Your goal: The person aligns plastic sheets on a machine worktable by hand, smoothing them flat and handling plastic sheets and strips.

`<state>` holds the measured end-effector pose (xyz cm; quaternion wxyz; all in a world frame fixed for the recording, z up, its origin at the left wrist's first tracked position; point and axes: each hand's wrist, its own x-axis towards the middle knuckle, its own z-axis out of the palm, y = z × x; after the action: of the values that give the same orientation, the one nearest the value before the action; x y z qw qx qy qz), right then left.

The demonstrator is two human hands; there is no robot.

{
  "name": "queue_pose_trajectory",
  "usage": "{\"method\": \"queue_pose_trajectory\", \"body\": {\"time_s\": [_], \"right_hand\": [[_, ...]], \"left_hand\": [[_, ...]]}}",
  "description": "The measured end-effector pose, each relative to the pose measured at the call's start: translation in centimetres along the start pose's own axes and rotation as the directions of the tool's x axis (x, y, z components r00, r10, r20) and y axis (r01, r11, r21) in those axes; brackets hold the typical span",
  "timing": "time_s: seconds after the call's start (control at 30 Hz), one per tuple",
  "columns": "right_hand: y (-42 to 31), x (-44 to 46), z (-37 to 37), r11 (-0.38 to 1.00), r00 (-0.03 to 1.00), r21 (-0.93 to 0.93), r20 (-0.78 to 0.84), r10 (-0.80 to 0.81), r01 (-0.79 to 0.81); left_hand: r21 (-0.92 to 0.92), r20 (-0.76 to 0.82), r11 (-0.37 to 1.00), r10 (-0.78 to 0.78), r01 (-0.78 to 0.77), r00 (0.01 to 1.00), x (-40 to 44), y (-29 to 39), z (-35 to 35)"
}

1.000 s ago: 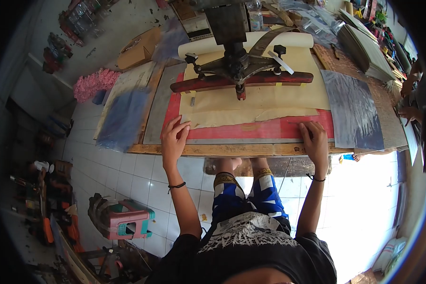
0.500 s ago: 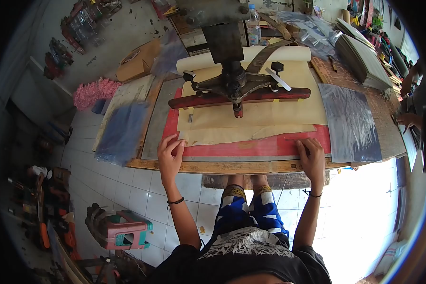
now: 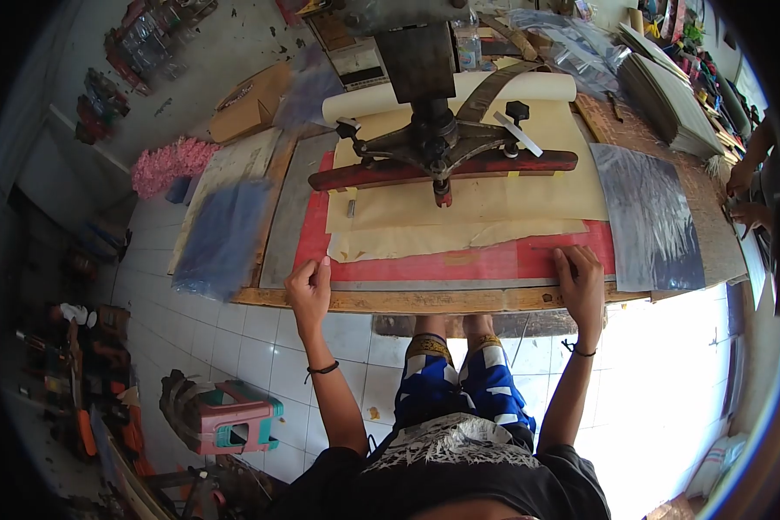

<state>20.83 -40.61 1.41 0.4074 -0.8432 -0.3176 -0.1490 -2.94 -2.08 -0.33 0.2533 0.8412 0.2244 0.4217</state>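
A red sheet point(image 3: 425, 270) lies along the front of the worktable, partly under a torn-edged tan paper point(image 3: 485, 204). At its left front corner is my left hand point(image 3: 308, 293), fingers curled in and thumb pressed against them. My right hand point(image 3: 582, 286) is closed at the sheet's right front part, its fingertips bent down onto the red surface. What either hand pinches, if anything, is too thin or hidden to make out. Over the tan paper stands a dark metal press head point(image 3: 438, 143) with a red bar point(image 3: 511, 166) across it.
Clear plastic sheets point(image 3: 221, 234) lie at the left and a plastic-covered dark sheet point(image 3: 646, 217) at the right. A white roll point(image 3: 529, 88) sits behind the press. Stacked boards point(image 3: 672, 108) stand at the back right. Another person's hand point(image 3: 750, 212) shows at the right edge.
My left hand's fingers have drawn closed together with the thumb at the sheet's corner. My right hand stays near the same part of the sheet. The view has shifted slightly.
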Motion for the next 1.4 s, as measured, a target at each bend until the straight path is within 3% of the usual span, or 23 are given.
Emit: {"method": "queue_pose_trajectory", "body": {"time_s": [1.4], "right_hand": [[0.6,0.0,0.1,1.0,0.997,0.006,0.078,0.02,-0.02]], "left_hand": [[0.066,0.048,0.996,-0.056,0.053,0.997,0.0,0.7,0.2]]}}
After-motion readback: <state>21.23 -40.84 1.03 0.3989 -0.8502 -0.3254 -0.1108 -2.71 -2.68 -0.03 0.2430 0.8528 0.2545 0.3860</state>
